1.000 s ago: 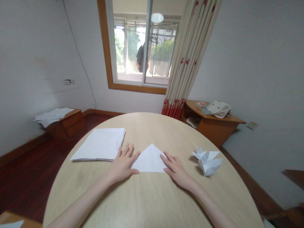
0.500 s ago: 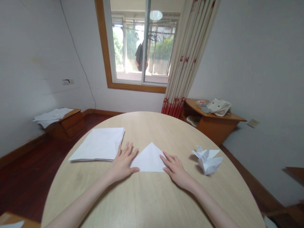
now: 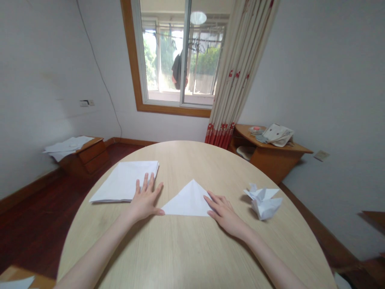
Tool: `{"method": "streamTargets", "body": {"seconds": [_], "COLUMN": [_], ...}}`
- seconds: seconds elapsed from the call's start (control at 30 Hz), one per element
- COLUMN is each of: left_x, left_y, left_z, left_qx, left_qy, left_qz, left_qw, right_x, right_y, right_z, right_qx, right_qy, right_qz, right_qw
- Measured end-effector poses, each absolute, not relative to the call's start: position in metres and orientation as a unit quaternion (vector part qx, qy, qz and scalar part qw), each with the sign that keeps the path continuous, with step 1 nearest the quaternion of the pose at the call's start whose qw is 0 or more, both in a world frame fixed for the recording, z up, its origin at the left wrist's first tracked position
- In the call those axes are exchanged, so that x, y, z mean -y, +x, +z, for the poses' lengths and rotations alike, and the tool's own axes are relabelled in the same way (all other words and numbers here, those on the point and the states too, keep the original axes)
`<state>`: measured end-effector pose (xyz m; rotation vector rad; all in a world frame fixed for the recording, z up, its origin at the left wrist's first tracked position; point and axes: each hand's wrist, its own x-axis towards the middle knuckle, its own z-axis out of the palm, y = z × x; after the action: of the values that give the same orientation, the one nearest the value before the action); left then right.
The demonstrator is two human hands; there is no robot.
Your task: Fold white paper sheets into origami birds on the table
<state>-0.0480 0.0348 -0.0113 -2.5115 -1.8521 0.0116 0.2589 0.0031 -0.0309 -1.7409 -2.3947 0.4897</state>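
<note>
A white sheet of paper folded into a triangle (image 3: 188, 202) lies flat on the round table, its point toward the window. My left hand (image 3: 146, 200) is spread open, its thumb at the triangle's left corner and its other fingers over the edge of the paper stack (image 3: 120, 180). My right hand (image 3: 224, 212) lies with fingers stretched out on the triangle's right side, covering that corner. To the right of this hand stand folded paper figures (image 3: 264, 202), which look like cranes.
The pale round wooden table (image 3: 180, 253) fills the middle. Beyond it are a patterned curtain (image 3: 231, 88) and a wooden desk (image 3: 270, 156) holding a bag. A low cabinet (image 3: 92, 156) topped with papers stands at the left.
My left hand has slid left along the triangle to its left corner, uncovering that side. The right hand has barely moved and stays on the paper.
</note>
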Motion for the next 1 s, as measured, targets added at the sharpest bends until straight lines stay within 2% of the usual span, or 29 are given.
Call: {"method": "streamTargets", "body": {"seconds": [0.23,0.53,1.0], "left_x": [-0.037,-0.038,-0.013], "left_y": [-0.052,-0.038,0.014], "left_z": [-0.017,-0.040,-0.062], "left_qx": [0.598,0.475,0.426], "left_qy": [-0.799,-0.867,-0.885], "left_qz": [-0.010,-0.098,-0.178], "left_qw": [0.062,0.113,-0.064], "right_x": [-0.003,-0.001,0.016], "right_y": [0.258,0.251,0.223], "right_z": [-0.032,-0.039,-0.038], "right_qx": [0.791,0.789,0.801], "right_qy": [-0.584,-0.593,-0.575], "right_qz": [0.167,0.135,0.131], "right_qw": [0.073,0.084,0.107]}}
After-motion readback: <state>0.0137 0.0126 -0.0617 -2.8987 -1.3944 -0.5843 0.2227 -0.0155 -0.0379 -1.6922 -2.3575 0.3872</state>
